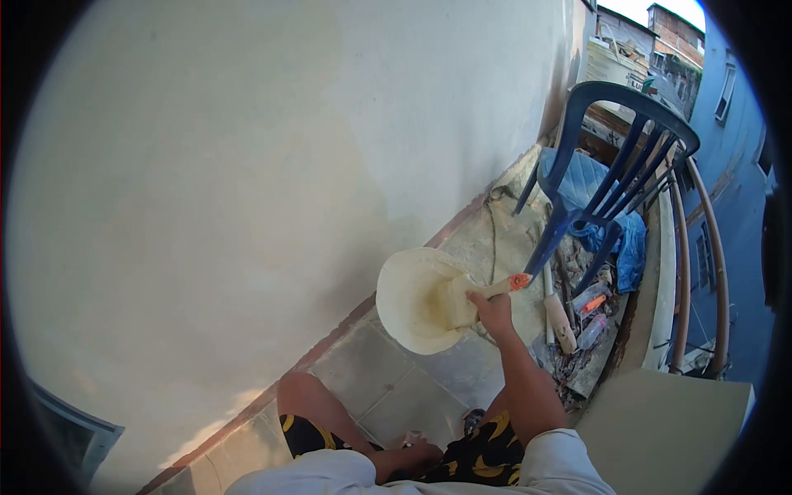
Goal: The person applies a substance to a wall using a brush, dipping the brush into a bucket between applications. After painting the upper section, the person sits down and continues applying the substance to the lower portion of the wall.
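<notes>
My right hand (493,310) grips the pale handle of a wide paintbrush (462,299); the handle ends in an orange tip. The brush head sits inside a round bucket (396,289) coated with cream paint, standing on the tiled floor by the wall. My left hand (418,453) rests low between my knees, against black shorts with a yellow print. Its fingers are curled, and I cannot make out whether it holds anything.
A cream-painted wall (247,165) fills the left. A blue plastic chair (615,157) stands just past the bucket. Around its legs lie a blue cloth (631,243), a wooden-handled tool (561,318) and bottles (591,332). A curved railing (716,264) bounds the right side.
</notes>
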